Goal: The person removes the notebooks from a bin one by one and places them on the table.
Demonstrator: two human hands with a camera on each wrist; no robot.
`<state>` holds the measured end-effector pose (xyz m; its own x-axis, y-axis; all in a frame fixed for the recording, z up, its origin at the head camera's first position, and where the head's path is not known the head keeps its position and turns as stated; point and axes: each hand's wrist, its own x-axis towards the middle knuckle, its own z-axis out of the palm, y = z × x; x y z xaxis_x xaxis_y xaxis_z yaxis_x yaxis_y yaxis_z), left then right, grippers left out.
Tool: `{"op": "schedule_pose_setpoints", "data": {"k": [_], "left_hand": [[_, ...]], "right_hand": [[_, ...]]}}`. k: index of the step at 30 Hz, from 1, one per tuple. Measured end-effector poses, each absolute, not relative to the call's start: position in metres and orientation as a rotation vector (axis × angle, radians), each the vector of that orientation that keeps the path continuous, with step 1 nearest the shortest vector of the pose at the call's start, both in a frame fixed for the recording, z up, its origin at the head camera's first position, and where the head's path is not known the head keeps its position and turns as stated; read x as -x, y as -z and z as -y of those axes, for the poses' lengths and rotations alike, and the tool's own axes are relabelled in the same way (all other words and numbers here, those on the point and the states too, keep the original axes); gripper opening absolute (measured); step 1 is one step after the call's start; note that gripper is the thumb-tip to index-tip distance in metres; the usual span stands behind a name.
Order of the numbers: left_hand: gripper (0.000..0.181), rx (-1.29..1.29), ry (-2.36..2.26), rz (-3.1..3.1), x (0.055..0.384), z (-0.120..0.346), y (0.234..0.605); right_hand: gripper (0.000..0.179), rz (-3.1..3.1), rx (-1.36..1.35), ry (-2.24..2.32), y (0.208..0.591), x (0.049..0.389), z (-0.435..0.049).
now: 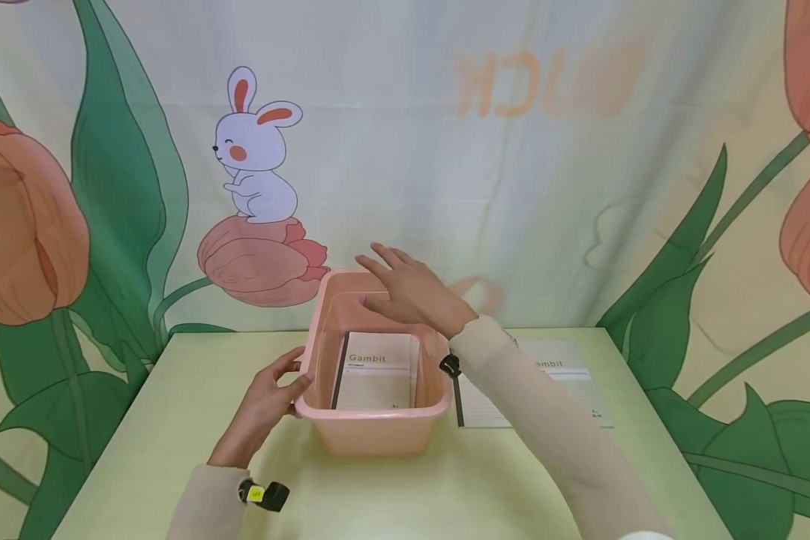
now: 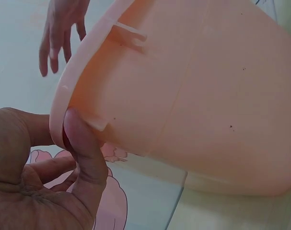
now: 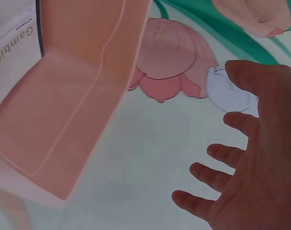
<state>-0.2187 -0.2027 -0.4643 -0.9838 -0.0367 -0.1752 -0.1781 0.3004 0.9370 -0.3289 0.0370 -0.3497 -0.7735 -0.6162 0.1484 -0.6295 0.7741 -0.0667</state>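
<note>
A pink plastic basin (image 1: 378, 436) stands on the table, its mouth facing up. Inside lies a notebook (image 1: 376, 379) with a dark spine and "Gambit" on its cover; the edge of another shows at its right side. My left hand (image 1: 268, 397) pinches the basin's left rim between thumb and fingers, as the left wrist view shows close up. Over the basin's far right part, my right hand (image 1: 412, 292) is raised with its fingers spread. Nothing is in its grasp, and the right wrist view has the fingers (image 3: 210, 177) apart from the basin wall (image 3: 87, 86).
To the right of the basin, more Gambit notebooks (image 1: 570, 386) lie on the pale table (image 1: 155, 420), partly hidden by my right forearm. A printed curtain (image 1: 391, 150) with a rabbit and tulips hangs right behind the table's back edge.
</note>
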Motion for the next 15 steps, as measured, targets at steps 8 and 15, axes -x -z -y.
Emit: {"op": "schedule_pose_setpoints", "data": {"k": [8, 15], "left_hand": [[0.061, 0.198, -1.777, -2.434, 0.221, 0.205, 0.466], [0.061, 0.209, -1.776, -2.434, 0.221, 0.204, 0.465]], "right_hand": [[0.069, 3.096, -0.887, -0.295, 0.366, 0.361, -0.018], [0.066, 3.255, -0.788, 0.082, 0.389, 0.381, -0.007]]}}
